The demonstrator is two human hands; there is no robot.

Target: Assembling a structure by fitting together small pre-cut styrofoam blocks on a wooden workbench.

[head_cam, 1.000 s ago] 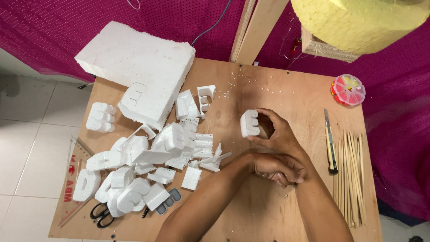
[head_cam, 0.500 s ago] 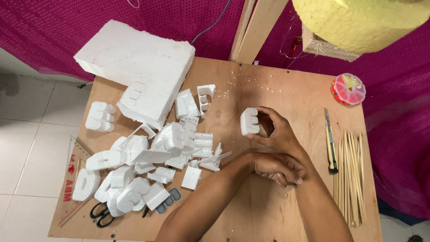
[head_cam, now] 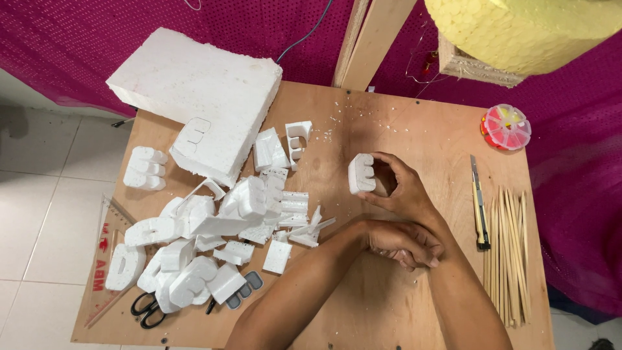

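My right hand (head_cam: 396,185) grips a white foam cutout (head_cam: 361,174) near the middle of the wooden table (head_cam: 402,123). My left hand (head_cam: 405,243), curled shut and empty, rests at six o'clock from it. Foam scraps (head_cam: 214,227) lie at nine o'clock

Right hand (head_cam: 396,185) grips foam letter (head_cam: 361,174) (left hand (head_cam: 405,243) fisted).

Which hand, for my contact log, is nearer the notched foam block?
Right. The right hand grips the foam block; the left hand rests apart, on the right wrist.
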